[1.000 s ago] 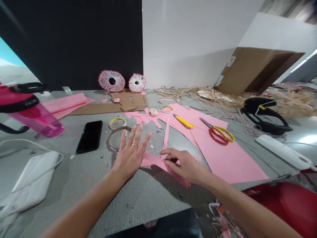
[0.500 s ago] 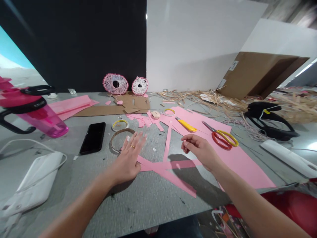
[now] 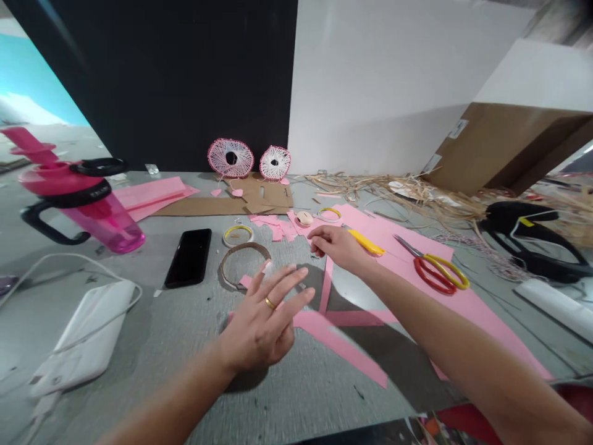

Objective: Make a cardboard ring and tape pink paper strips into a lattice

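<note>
My left hand [image 3: 266, 315] is open above the pink paper strips [image 3: 345, 349], fingers spread, a ring on one finger. A small white piece sits at one of its fingertips. Just beyond that hand lies a cardboard ring [image 3: 245, 247], with a bit of pink paper at its near side. My right hand [image 3: 340, 247] is closed, fingertips curled together over the table close to the pink scraps [image 3: 278, 227] and a round beige object [image 3: 304, 218]. What its fingers hold, if anything, is hidden. The strips cross one another on the table, partly covered by my left hand.
To the right, a yellow cutter [image 3: 368, 242] and scissors [image 3: 435, 266] lie on pink sheets [image 3: 482, 327]. A phone [image 3: 189, 258], a tape roll [image 3: 238, 235], a white power bank [image 3: 86, 340] and a pink bottle [image 3: 99, 213] are left. Two thread-wound rings [image 3: 230, 157] stand behind.
My right hand has moved away from me and leftward, toward the scraps. My left hand has come back from the cardboard ring, nearer to me. The view has turned slightly left.
</note>
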The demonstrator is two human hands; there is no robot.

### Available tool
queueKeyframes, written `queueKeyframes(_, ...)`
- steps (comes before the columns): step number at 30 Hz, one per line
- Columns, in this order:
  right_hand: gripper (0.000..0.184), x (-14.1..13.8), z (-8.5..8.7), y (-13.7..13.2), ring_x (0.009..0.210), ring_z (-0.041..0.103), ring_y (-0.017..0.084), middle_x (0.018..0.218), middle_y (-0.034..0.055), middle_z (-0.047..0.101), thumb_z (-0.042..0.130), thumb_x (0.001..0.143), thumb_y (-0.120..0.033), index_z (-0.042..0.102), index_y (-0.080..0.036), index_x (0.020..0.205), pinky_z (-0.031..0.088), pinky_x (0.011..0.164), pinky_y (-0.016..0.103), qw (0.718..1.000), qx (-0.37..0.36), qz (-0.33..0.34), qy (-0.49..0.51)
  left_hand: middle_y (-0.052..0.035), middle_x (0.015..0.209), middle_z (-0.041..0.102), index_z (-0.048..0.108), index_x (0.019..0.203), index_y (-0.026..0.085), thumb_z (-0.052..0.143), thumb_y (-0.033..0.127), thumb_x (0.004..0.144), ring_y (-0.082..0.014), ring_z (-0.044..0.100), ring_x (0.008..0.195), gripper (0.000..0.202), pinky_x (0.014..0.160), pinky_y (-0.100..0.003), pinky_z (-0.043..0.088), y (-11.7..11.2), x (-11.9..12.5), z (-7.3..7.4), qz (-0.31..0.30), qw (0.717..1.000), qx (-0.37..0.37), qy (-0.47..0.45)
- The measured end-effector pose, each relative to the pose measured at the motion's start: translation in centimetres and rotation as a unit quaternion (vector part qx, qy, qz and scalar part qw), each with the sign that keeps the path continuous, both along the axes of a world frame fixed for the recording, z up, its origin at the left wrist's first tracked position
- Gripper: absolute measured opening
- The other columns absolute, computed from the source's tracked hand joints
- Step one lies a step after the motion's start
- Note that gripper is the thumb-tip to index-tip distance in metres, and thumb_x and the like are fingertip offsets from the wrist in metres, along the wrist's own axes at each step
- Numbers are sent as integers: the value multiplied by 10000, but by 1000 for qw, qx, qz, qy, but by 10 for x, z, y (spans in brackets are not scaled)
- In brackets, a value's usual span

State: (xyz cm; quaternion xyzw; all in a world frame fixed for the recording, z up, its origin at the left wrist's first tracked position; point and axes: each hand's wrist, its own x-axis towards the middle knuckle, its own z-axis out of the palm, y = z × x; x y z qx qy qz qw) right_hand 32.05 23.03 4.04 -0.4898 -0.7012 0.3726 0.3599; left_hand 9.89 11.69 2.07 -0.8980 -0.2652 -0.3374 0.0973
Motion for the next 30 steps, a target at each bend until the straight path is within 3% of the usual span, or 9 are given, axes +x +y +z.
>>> queueKeyframes(6,154,-68,2,54,583,609,119,661,8,687,561,900,-231,695,-153,904,461,576,214,993,52,53,-92,-172,1378,614,524,1306,147,484,36,765,-266,449,1409,554,1202,-536,239,2,-3,-2,1,1000,20,-23)
queueKeyframes(11,286,-130,3,87,837,683,171,901,70,764,476,929,-101,752,-149,988,487,820,275,976,100,97,-166,-169,1322,654,536,1263,154,494,54,781,-261,508,1359,494,1201,-526,245,5,-8,-1,30,997,44,-49)
queueKeyframes(14,265,-152,-1,95,983,681,199,1027,80,768,548,911,-103,756,-167,1062,466,918,294,966,122,124,-194,-175,1321,654,534,1257,155,501,66,785,-272,516,1352,482,1195,-536,249,8,-11,-2,42,996,52,-66)
queueKeyframes(17,305,-160,-3,99,968,689,196,1003,65,774,615,883,-113,729,-177,1159,469,911,283,959,136,137,-207,-161,1327,653,525,1275,172,500,91,802,-269,535,1334,481,1191,-533,262,10,-12,-5,50,996,41,-60)
queueKeyframes(21,254,-149,5,96,961,686,180,1022,83,765,525,942,-118,744,-150,1066,456,889,259,961,157,111,-200,-156,1323,655,529,1273,170,504,98,825,-268,550,1314,454,1192,-518,260,12,-10,-6,57,997,31,-51)
queueKeyframes(23,275,-133,12,88,864,684,170,932,79,761,462,974,-134,737,-141,982,457,815,252,963,161,89,-196,-162,1326,650,534,1272,157,505,100,837,-270,544,1316,440,1192,-512,252,12,-10,-6,54,997,25,-48)
queueKeyframes(26,295,-92,21,62,693,637,153,746,43,712,417,991,-170,696,-153,895,428,696,249,966,163,59,-193,-168,1336,641,534,1276,145,503,107,856,-272,536,1322,424,1188,-509,247,11,-9,-6,53,997,20,-45)
queueKeyframes(30,203,-22,21,10,610,580,148,669,20,651,493,931,-214,644,-167,804,393,607,246,967,156,33,-197,-155,1337,644,515,1297,162,481,104,868,-275,548,1311,434,1166,-514,284,10,-7,-7,61,997,4,-46)
